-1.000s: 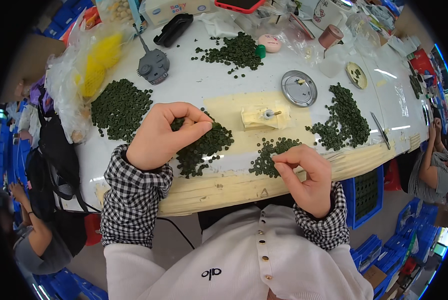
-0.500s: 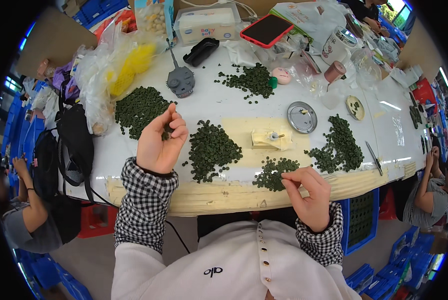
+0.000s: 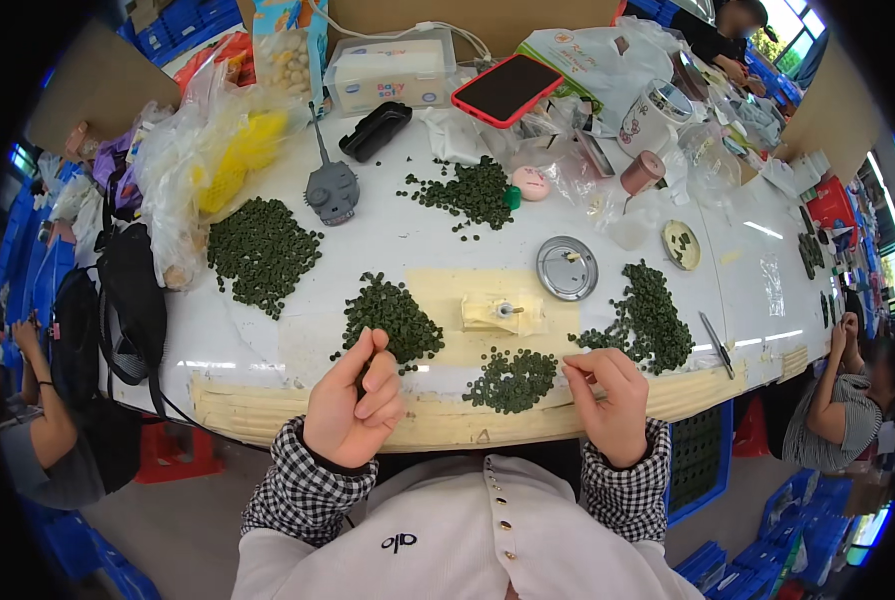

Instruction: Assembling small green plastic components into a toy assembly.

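Note:
My left hand is over the near table edge, palm up with fingers curled toward the thumb; whatever lies inside is hidden. Just beyond its fingertips spreads a heap of small dark green round pieces. My right hand has thumb and forefinger pinched together, too small a gap to show any piece. Left of those fingertips lies a smaller, flatter group of green pieces. Between and beyond both hands, a small block wrapped in cream tape carries a short metal pin.
More green heaps lie at left, back and right. A round metal lid, a small dish with a few pieces, a slim pen-like tool, a grey tank-shaped object and a red-edged phone are around.
My left hand has come back from beside the left heap, nearer the table's front edge and closer to my right hand. The right hand keeps its pinch. The whole view has shifted slightly.

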Demonstrator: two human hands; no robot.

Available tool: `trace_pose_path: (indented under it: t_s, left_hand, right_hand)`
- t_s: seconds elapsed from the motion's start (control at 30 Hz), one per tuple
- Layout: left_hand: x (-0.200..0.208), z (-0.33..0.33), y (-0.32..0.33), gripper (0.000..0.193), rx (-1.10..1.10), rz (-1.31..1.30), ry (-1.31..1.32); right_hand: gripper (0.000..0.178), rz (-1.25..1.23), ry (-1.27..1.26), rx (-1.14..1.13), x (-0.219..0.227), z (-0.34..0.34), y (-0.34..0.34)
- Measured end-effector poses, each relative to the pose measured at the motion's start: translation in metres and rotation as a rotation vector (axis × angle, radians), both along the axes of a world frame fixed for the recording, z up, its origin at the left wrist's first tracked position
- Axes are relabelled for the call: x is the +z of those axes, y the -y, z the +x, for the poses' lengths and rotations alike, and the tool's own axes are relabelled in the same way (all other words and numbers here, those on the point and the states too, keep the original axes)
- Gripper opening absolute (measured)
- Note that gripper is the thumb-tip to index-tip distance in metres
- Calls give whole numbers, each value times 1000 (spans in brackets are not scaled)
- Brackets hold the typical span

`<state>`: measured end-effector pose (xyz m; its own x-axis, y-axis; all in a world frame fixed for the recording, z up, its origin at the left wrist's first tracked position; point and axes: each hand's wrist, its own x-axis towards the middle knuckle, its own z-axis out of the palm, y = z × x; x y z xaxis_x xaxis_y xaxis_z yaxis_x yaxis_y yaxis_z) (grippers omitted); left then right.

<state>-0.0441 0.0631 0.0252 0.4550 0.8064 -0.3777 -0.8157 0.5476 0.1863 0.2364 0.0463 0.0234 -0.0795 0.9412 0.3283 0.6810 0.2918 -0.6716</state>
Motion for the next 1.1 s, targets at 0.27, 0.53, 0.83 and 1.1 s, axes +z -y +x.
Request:
trace_pose_path:
  t_s: [0.27, 0.53, 0.83, 1.1]
  left_hand:
    - [4, 35, 5, 22, 217, -263, -56]
    - [2, 52, 15, 35, 62, -122, -138]
    - [-18, 43, 23, 22, 71, -140, -139]
    - [-13, 61, 20, 21, -110, -57, -153]
  right_hand:
    - [12, 24, -32, 20, -7, 11, -2]
    - [13, 72, 31, 114, -14, 11, 4]
    - [17, 19, 262, 317, -7, 35, 4]
    - [19, 66, 86, 294, -8, 39, 10]
